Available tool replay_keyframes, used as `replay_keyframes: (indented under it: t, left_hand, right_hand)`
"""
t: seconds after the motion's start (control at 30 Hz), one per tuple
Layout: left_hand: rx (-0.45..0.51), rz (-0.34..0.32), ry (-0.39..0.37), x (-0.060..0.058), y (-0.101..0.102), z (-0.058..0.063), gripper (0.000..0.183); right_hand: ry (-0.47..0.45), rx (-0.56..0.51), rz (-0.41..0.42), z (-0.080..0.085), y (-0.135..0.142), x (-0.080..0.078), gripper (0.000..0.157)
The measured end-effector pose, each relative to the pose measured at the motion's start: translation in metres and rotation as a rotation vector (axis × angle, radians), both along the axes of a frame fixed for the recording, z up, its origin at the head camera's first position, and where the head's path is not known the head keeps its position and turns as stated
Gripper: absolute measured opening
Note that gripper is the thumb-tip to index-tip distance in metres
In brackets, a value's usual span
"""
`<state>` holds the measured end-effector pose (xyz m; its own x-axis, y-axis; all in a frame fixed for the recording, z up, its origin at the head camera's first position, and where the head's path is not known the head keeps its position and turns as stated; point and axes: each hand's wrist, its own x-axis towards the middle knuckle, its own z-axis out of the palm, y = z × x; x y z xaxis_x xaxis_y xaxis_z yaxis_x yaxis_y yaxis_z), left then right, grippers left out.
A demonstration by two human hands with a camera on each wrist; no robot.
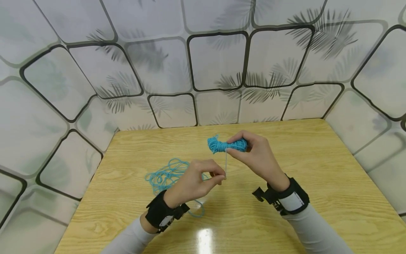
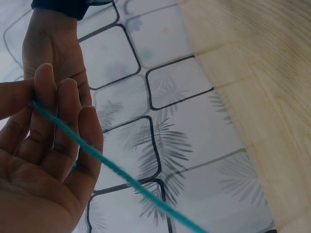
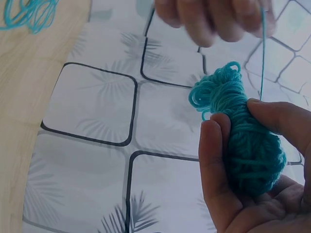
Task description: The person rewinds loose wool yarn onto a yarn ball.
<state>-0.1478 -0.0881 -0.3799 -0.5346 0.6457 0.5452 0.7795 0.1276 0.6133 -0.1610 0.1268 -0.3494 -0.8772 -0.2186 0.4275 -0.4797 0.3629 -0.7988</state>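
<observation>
A bundle of turquoise yarn [image 1: 219,145], wound round its middle, is held up above the table in the right hand [image 1: 258,153]. In the right wrist view the thumb and fingers grip the yarn bundle [image 3: 243,131] from both sides, and loops stick out at its top. From the bundle a taut strand [image 1: 226,162] runs down to the left hand [image 1: 200,178], which pinches it between thumb and forefinger. The left wrist view shows the yarn strand [image 2: 121,172] crossing in front of the left fingers. A loose heap of the same yarn [image 1: 165,178] lies on the table, partly behind the left hand.
The wooden table [image 1: 317,169] meets a wall [image 1: 219,63] covered with patterned sheeting at the back and sides. A single yarn loop [image 1: 200,213] trails from the heap toward the table's front. Each wrist wears a black strap [image 1: 293,199] with a small camera.
</observation>
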Motion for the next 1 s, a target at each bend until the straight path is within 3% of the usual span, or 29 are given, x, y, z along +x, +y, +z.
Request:
replay_keyframes:
  t: [0.17,0.3,0.4,0.57,0.7,0.83,1.0]
  left_hand:
    - [0.015,-0.006,-0.070,0.000,0.000,-0.002,0.007]
    - [0.027,-0.015,-0.169,0.000,-0.002,0.001,0.008]
    - [0.032,-0.003,-0.220,0.004,-0.002,0.009,0.008]
    - [0.034,0.043,-0.219,0.006,-0.001,0.021,0.011]
    - [0.046,0.063,-0.207,0.001,-0.003,0.022,0.012]
    - [0.043,0.093,-0.212,-0.004,-0.007,0.025,0.008]
    - [-0.002,0.135,-0.205,-0.005,-0.012,0.034,0.008]
  right_hand:
    - [-0.061,-0.110,0.067,0.005,0.001,0.003,0.017]
    - [-0.109,-0.185,0.127,0.008,0.000,0.006,0.019]
    - [-0.138,-0.226,0.186,0.011,0.001,0.009,0.020]
    - [-0.168,-0.245,0.294,0.015,0.002,0.012,0.020]
    - [-0.153,-0.212,0.421,0.015,0.002,0.014,0.019]
    - [-0.124,-0.111,0.553,0.015,0.001,0.017,0.019]
    - [-0.122,0.030,0.614,0.013,0.001,0.020,0.016]
